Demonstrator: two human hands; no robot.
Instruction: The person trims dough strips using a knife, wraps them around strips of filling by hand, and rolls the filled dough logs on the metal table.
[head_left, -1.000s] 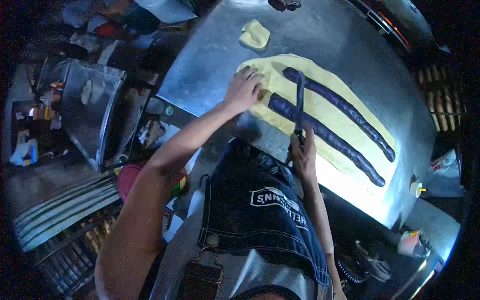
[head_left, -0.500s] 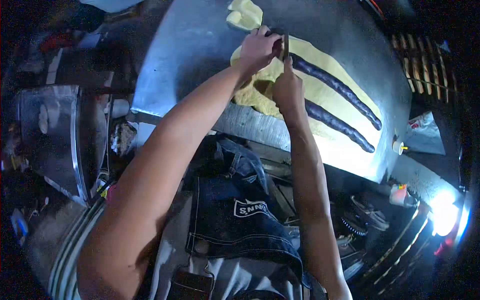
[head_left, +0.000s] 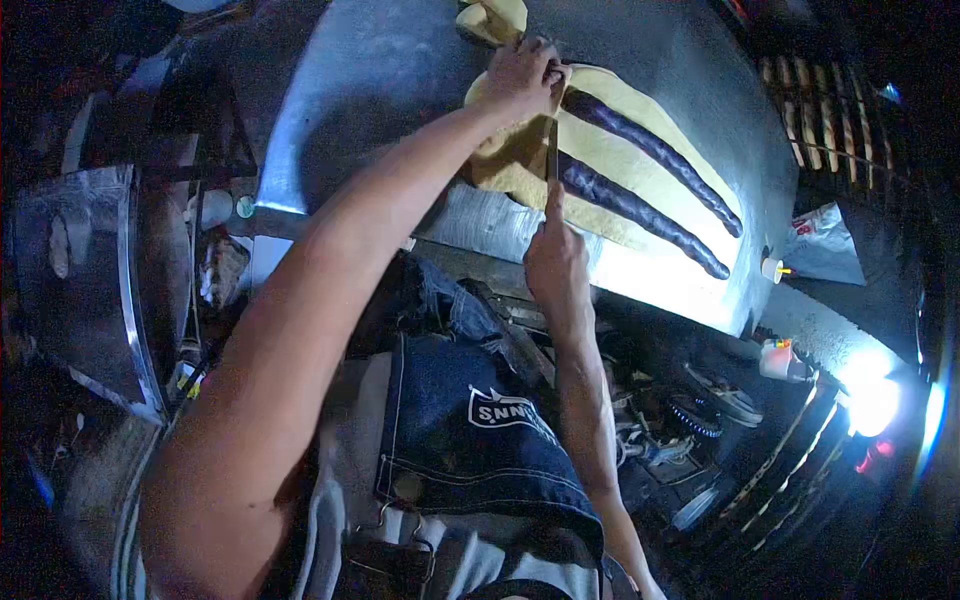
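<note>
A pale sheet of dough (head_left: pixel 618 158) lies on the metal-topped table, with two long dark rolls of filling, the far roll (head_left: pixel 652 149) and the near roll (head_left: pixel 640 211), along it. My right hand (head_left: pixel 558 262) grips a knife (head_left: pixel 553 150), index finger stretched along its back. The blade lies across the dough beside the left ends of the rolls. My left hand (head_left: pixel 522 82) is at the far left edge of the dough, fingers curled on a pale bit of it near the knife tip. Part of the dough's left end is hidden under that hand and in shadow.
A separate lump of dough (head_left: pixel 508 14) sits at the back of the table (head_left: pixel 400 90). Past the right edge are a slatted rack (head_left: pixel 825 115), a plastic bag (head_left: pixel 828 240) and a bright lamp (head_left: pixel 872 405). A metal-framed panel (head_left: pixel 75 270) stands at left.
My right hand has drawn the knife back toward me, off the far edge and across the dough. My left hand stays near the dough's far edge. The view has shifted slightly.
</note>
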